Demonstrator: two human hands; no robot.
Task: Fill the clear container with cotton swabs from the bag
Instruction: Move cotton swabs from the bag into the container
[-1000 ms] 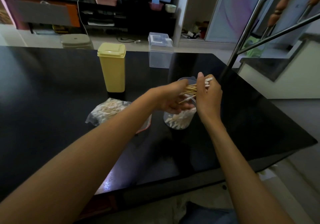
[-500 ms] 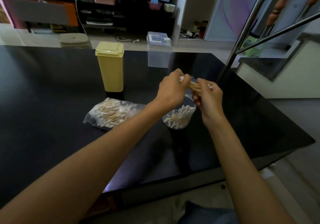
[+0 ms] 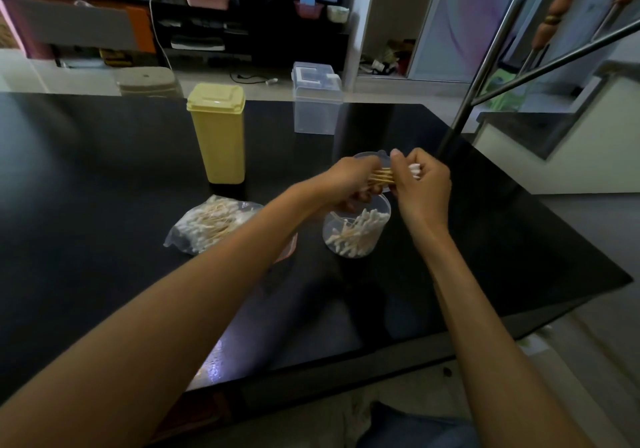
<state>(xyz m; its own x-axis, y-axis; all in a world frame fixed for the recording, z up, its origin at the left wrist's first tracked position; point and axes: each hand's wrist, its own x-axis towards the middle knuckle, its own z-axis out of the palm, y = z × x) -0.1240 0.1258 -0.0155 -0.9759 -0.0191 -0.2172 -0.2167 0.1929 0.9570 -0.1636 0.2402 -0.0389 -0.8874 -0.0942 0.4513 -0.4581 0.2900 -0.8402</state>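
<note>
Both hands, left hand [image 3: 349, 181] and right hand [image 3: 424, 184], grip one swab bundle [image 3: 381, 175] above the part-filled clear container [image 3: 356, 229], frame centre; bag [image 3: 211, 224] remains well stocked.

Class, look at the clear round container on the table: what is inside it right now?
The clear container holds a loose pile of cotton swabs at its bottom, well short of full. The left hand and the bundle of swabs above cover its far rim.
</note>
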